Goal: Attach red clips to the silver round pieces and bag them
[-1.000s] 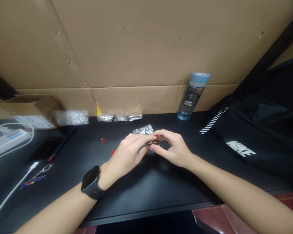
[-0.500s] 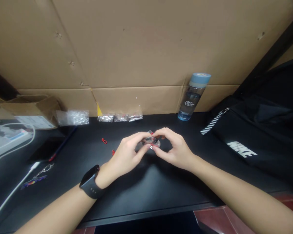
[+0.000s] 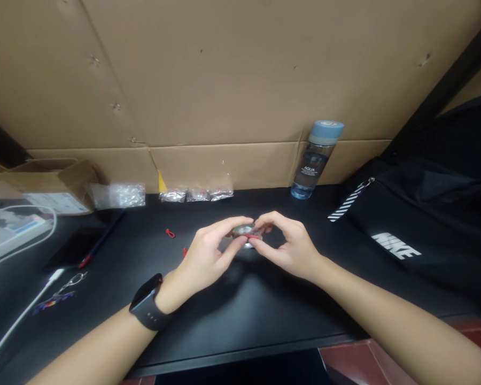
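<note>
Pinching a small shiny packet [image 3: 246,231], left hand [image 3: 208,246] and right hand [image 3: 292,241] face each other over the worktop [image 3: 264,313], packet midway, neither hand nearer, long axis apparently running hand to hand.

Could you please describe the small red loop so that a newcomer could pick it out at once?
Over the black table, find the left hand, with a watch on its wrist. To its left, in front of the row of three small shiny packets, lies the small red loop. Unlike the red piece partly hidden by that hand, it shows whole.
</note>
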`<action>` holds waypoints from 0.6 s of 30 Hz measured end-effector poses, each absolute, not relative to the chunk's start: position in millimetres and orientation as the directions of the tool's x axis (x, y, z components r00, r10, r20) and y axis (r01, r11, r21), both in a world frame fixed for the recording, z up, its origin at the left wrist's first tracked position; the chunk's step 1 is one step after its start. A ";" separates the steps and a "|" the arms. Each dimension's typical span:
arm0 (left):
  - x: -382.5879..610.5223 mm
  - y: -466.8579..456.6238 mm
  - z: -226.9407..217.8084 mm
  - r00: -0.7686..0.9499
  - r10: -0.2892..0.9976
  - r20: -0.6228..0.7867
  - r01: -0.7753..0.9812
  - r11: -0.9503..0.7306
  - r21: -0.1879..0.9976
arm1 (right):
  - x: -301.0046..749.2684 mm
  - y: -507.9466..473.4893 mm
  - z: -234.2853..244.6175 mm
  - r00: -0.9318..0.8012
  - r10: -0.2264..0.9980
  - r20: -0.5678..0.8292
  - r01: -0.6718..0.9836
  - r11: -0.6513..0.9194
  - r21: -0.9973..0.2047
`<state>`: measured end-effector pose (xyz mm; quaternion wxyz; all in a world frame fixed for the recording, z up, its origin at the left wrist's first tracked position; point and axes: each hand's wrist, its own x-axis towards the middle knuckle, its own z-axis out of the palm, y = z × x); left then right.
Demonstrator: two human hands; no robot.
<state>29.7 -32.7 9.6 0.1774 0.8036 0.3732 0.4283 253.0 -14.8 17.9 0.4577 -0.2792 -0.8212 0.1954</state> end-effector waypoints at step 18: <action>28.4 -31.5 12.4 0.407 0.735 0.542 0.415 -0.678 0.607 | 253.9 -10.7 16.5 -0.514 0.594 0.619 0.241 0.793 -0.560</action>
